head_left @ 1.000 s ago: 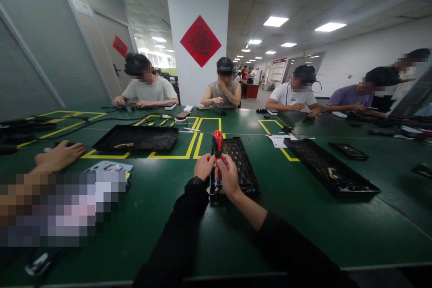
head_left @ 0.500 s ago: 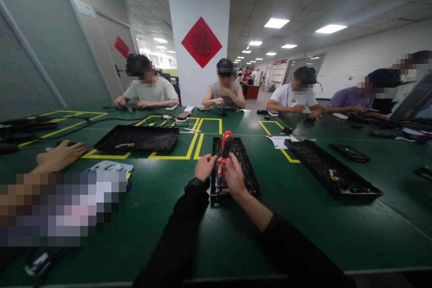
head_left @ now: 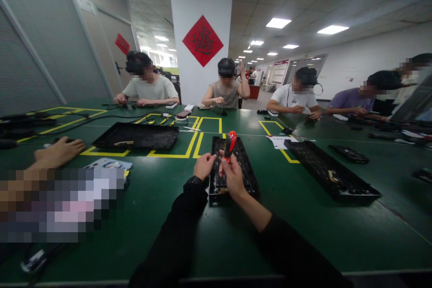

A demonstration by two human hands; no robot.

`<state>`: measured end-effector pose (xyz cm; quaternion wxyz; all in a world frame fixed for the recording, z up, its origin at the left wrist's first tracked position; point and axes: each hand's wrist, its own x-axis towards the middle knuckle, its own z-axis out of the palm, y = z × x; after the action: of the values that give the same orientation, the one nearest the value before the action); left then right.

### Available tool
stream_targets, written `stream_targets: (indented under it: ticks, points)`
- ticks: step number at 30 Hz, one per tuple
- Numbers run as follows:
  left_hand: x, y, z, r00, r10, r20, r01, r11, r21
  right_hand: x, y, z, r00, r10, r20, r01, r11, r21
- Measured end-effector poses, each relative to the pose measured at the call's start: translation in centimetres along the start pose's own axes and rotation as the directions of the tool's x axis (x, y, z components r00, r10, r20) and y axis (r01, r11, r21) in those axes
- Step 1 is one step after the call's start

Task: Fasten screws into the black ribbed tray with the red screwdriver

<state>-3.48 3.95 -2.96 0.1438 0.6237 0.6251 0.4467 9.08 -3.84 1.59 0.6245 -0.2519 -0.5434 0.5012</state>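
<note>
Closed round the lower part of the red-and-black screwdriver (head_left: 231, 143) with the right fingers (head_left: 227, 169), over the black tray (head_left: 249, 167). Rising above these fingers with its rounded handle, leaning slightly to the right at the top. Cannot make out the shaft or tip below the grip. Curled in at the left rim of the tray with the left fingers (head_left: 211, 159), just left of the screwdriver and apart from its handle. Cannot tell of anything held there, nor of firm contact with the rim.

Lying lengthwise on the green bench (head_left: 222, 243), under and beyond the right fingers, with a tan piece (head_left: 222, 191) in the near end, nearer the body than both sets of fingers. Well left of the left fingers, past yellow tape (head_left: 168, 156), see a wide black tray (head_left: 148, 136) and a neighbour's hand (head_left: 60, 151). Well right of the right fingers, see a long black tray (head_left: 334, 171), a white sheet (head_left: 279, 142) at its far end and a small dark panel (head_left: 349, 153) beyond.
</note>
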Motion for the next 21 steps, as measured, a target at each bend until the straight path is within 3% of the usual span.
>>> stream_targets:
  ticks: [8, 21]
  points:
    - [-0.2, 0.0, -0.1, 1.000, 0.003, 0.031, -0.003, 1.000, 0.013, 0.2, -0.1, 0.2, 1.000, -0.004, 0.024, 0.000, 0.983, 0.184]
    - [-0.2, -0.1, 0.0, 1.000, 0.010, 0.028, -0.012, 0.998, 0.054, 0.4, 1.0, -0.3, 1.000, 0.030, 0.009, -0.031, 0.994, 0.106]
